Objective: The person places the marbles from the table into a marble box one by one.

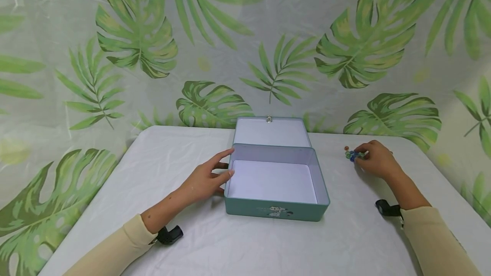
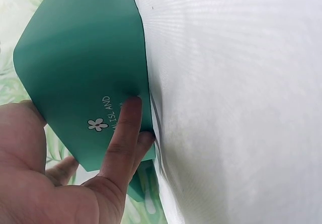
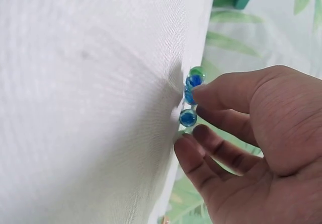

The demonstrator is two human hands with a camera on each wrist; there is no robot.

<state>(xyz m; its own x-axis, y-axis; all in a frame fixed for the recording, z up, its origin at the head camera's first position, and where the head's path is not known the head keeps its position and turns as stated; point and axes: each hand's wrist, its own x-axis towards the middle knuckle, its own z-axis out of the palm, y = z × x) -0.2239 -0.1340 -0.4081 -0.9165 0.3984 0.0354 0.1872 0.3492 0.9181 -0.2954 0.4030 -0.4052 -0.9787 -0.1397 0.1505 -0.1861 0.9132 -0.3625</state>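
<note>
An open green tin box with a pale interior stands on the table, its hinged lid tipped back. My left hand holds its left wall, with the thumb over the rim and fingers along the outside. The left wrist view shows fingertips pressing the green side near a printed flower. At the right, my right hand reaches down to a small cluster of glass marbles. Its thumb touches a blue marble, and the bent fingers stand apart around a lower marble. No firm pinch shows.
A small brown-orange ball lies just behind the marbles. The white cloth-covered table extends around the box. A leaf-patterned sheet hangs behind the far table edge.
</note>
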